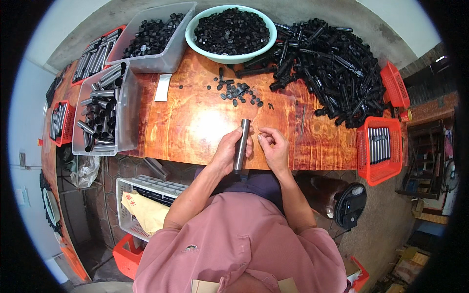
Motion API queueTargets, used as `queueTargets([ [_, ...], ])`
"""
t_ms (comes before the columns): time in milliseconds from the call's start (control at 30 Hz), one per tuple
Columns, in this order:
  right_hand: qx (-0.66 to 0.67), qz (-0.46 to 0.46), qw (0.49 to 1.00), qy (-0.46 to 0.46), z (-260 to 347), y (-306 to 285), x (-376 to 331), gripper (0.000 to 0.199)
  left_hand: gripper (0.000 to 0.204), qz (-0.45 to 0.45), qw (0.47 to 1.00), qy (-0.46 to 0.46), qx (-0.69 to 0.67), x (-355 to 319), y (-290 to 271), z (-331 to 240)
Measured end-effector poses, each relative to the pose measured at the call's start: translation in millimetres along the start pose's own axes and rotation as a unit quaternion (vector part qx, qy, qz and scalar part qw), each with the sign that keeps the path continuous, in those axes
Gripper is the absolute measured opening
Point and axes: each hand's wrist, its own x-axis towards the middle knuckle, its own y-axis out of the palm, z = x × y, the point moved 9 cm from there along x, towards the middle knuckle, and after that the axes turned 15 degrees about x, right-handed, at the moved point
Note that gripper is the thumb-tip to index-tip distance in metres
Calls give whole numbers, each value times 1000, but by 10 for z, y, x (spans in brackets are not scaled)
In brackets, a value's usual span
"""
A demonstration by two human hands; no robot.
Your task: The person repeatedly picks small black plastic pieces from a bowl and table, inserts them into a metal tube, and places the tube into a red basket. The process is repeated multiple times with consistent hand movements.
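My left hand is wrapped round a dark grey, shiny tube, which stands nearly upright in the picture over the table's front edge. Just to its right, apart from the tube, is my right hand. Its thumb and fingertips are pinched together, and whatever may be between them is too small or hidden to make out. Beyond both hands, a scatter of small black round caps lies on the glossy orange-brown wooden table.
A pale green basin of black caps stands at the back. Right of it spreads a heap of black tubular parts. Clear plastic bins with tubes and caps line the left. A red basket holding a row of tubes sits at the right edge.
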Motion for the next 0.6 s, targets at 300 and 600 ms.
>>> queueTargets([
  [300,-8,1,1000,2,-4,6,1,15,40,34,999,-9,-33,3,54,-45],
  [600,-17,8,1000,3,6,30,8,12,40,-3,1000,15,13,2,8,-22],
])
